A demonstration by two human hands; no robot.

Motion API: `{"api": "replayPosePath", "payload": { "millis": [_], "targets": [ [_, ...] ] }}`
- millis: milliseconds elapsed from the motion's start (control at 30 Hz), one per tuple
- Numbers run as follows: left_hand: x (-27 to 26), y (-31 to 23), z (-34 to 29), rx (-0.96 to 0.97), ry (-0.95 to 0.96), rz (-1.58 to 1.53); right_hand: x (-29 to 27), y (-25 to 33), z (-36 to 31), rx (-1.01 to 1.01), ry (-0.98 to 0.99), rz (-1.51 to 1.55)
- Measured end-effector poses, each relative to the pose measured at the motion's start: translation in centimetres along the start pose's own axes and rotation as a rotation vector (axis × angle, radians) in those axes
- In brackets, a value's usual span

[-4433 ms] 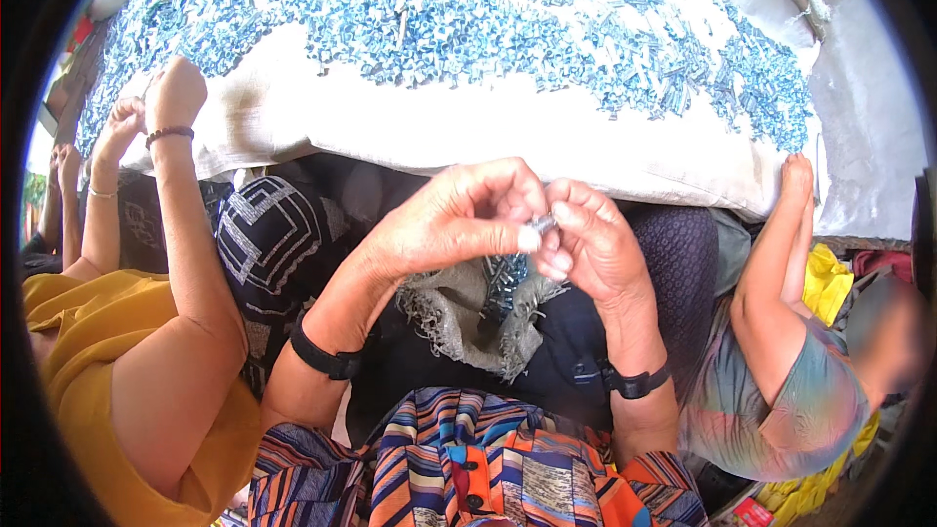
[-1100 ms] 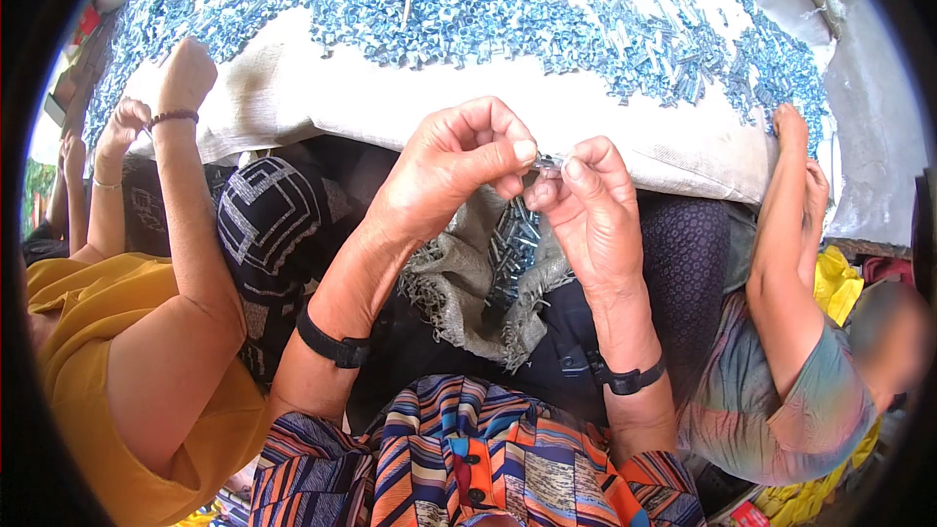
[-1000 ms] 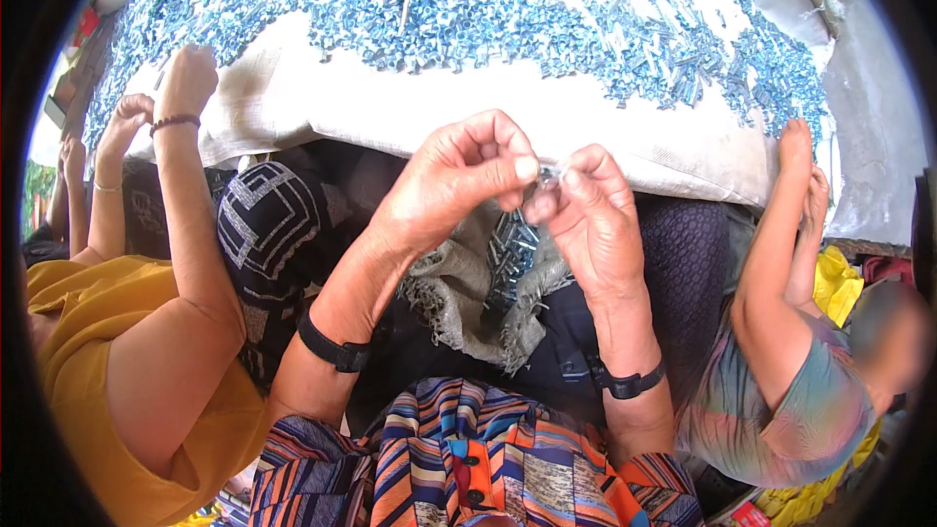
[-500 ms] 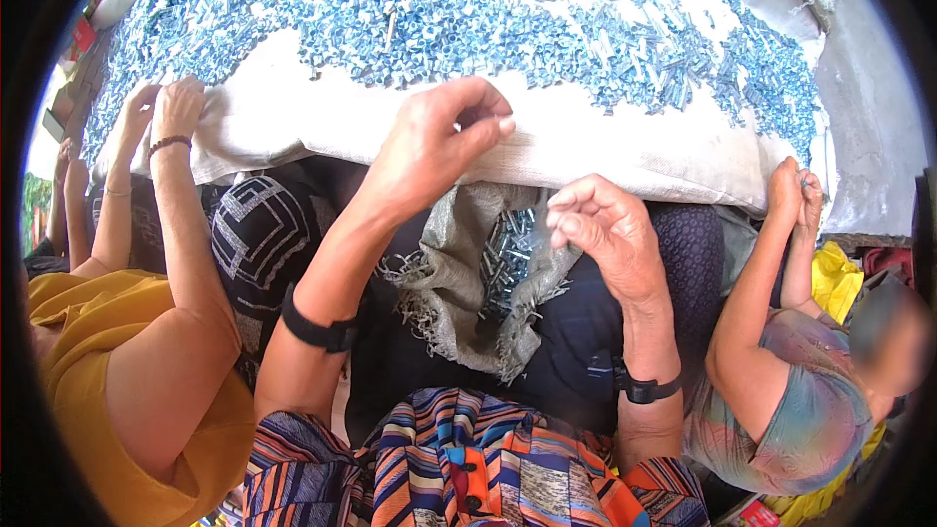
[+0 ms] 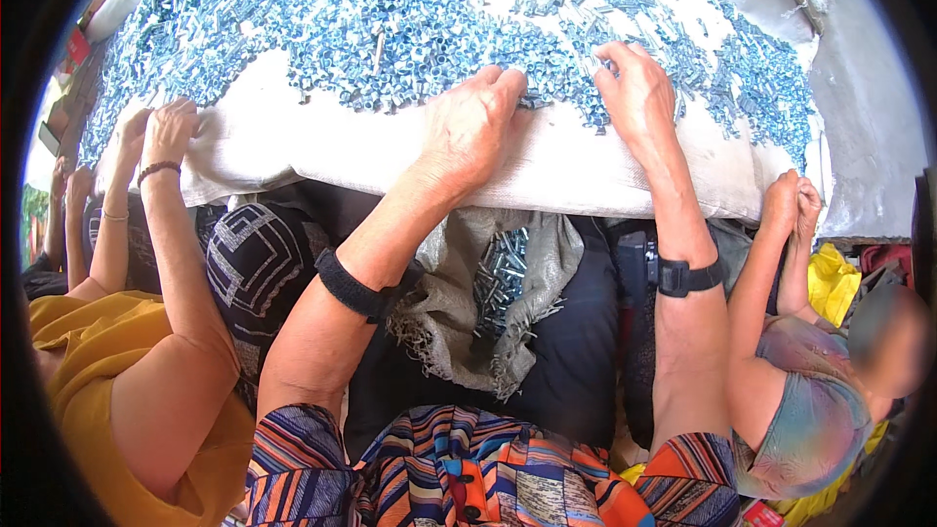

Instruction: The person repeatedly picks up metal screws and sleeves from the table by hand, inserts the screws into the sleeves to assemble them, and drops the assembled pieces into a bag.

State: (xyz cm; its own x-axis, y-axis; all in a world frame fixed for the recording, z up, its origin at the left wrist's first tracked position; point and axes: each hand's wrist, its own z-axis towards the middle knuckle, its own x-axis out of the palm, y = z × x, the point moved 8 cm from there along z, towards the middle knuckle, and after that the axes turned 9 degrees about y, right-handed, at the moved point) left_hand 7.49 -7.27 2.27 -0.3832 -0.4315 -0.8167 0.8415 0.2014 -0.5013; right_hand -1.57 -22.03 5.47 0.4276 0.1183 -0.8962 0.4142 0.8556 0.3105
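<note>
A wide spread of small bluish-silver metal pieces (image 5: 400, 34), some like rings and short tubes, lies on a white woven sheet (image 5: 576, 176). My left hand (image 5: 476, 127) is at the near edge of the pieces, fingers curled together; what they pinch, if anything, is hidden. Farther right, my right hand (image 5: 639, 93) reaches into the pieces, its thumb and forefinger curved and apart above them. Between my legs a frayed grey-white woven sack (image 5: 444, 327) hangs with its mouth open. Inside it are shiny metal pieces (image 5: 500, 278), several of them long and thin.
At the left, a person in a mustard top has hands (image 5: 168, 132) at the sheet's edge. Another person at the right, in a multicoloured top (image 5: 805, 390), holds both hands by the sheet's corner. Yellow bags (image 5: 833, 283) lie behind that person.
Both my hands have moved forward: the left from above the sheet's edge to the pieces, the right from beside the sack up to the pieces. My right fingers have spread apart.
</note>
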Motion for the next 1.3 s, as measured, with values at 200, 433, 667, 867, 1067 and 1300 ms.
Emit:
{"api": "replayPosePath", "payload": {
  "millis": [200, 433, 667, 867, 1067, 1300],
  "targets": [
    [0.2, 0.5, 0.1, -0.026, 0.027, 0.067, 1.6, 0.6, -0.1, 0.027, 0.142, -0.124],
    [0.4, 0.7, 0.7, -0.106, 0.031, 0.092, 1.2, 1.0, -0.8, 0.016, 0.021, -0.038],
    [-1.1, 1.0, -0.1, -0.069, -0.009, -0.079, 1.6, 1.1, -3.9, 0.267, 0.046, 1.023],
    [0.0, 1.5, -2.4, -0.223, 0.191, -1.118, 3.1, 4.1, -7.6, 0.320, 0.187, 1.570],
    [-0.1, 0.6, -4.6, -0.236, 0.191, -1.410, 3.6, 5.1, -9.0, 0.285, 0.128, 1.719],
    [-0.6, -0.4, -6.5, -0.310, 0.163, -1.446, 3.3, 6.8, -9.3, 0.251, 0.101, 1.698]
  ]
}}
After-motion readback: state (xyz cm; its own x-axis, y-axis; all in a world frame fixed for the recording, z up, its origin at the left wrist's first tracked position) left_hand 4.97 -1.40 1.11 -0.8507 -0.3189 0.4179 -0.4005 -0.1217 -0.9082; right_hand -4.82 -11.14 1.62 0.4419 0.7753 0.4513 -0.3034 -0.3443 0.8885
